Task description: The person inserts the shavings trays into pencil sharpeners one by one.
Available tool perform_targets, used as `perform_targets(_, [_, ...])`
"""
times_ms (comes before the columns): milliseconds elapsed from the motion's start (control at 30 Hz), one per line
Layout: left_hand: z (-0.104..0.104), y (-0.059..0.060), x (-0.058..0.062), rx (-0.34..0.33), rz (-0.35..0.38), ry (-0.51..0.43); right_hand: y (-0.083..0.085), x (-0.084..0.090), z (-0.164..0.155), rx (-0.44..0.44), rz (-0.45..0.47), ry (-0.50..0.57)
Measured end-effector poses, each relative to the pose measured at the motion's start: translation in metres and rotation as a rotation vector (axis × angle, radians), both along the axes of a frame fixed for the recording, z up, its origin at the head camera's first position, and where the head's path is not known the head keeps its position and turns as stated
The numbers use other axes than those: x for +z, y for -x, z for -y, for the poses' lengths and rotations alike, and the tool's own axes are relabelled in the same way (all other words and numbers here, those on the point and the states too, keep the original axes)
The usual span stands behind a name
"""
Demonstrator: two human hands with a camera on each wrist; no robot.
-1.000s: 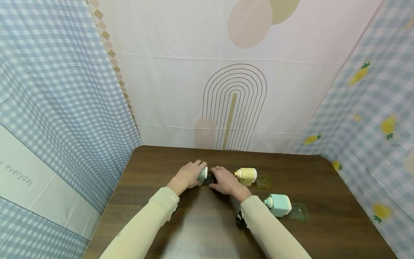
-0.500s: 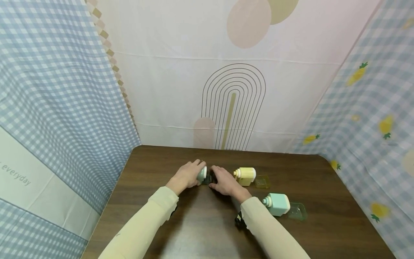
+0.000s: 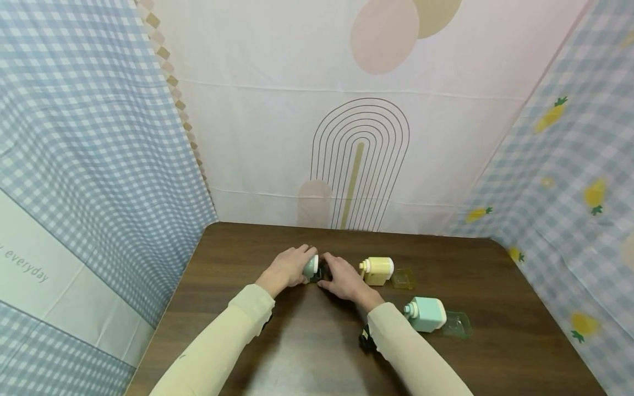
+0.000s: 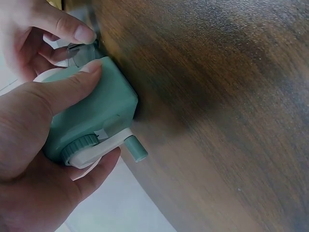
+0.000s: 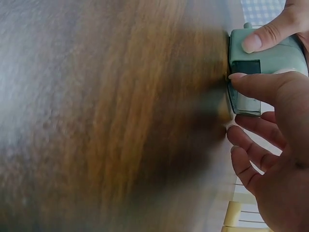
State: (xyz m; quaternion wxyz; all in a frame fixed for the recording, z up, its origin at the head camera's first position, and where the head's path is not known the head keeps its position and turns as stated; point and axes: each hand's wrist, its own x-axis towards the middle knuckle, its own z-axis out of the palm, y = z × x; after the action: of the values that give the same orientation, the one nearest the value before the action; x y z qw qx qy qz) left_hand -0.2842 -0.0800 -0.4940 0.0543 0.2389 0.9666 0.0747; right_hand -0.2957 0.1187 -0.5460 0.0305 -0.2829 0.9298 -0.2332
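Observation:
My left hand (image 3: 287, 267) grips a dark green hand-crank pencil sharpener (image 4: 113, 89), its thumb laid along the body. The sharpener lies tipped over on the table, its white crank (image 4: 99, 151) with a green knob towards the left wrist camera. From the other side my right hand (image 3: 345, 278) pinches the smoky clear shavings drawer (image 5: 248, 105) at the sharpener's end. In the right wrist view, the right thumb is at the drawer's edge and several fingers are below it. In the head view, both hands hide much of the sharpener and drawer.
Right of the hands lies a yellow sharpener (image 3: 379, 270) beside its clear yellow drawer (image 3: 403, 279). Nearer, a mint sharpener (image 3: 428, 314) lies beside a clear green drawer (image 3: 457, 324). Patterned cloths (image 3: 257, 137) hang behind and beside the wooden table (image 3: 307, 352).
My right hand has shifted slightly left, bringing the drawer closer against the sharpener. The left hand stays in place with its grip. The yellow and mint sharpeners have not moved.

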Motion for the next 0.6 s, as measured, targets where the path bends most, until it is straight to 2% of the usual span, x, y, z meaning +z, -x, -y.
perform_targets(600, [0.0009,0.0030,-0.0059,-0.008,-0.031,0.000,0.0021,-0.0029,0.0081,0.003,-0.032,0.028])
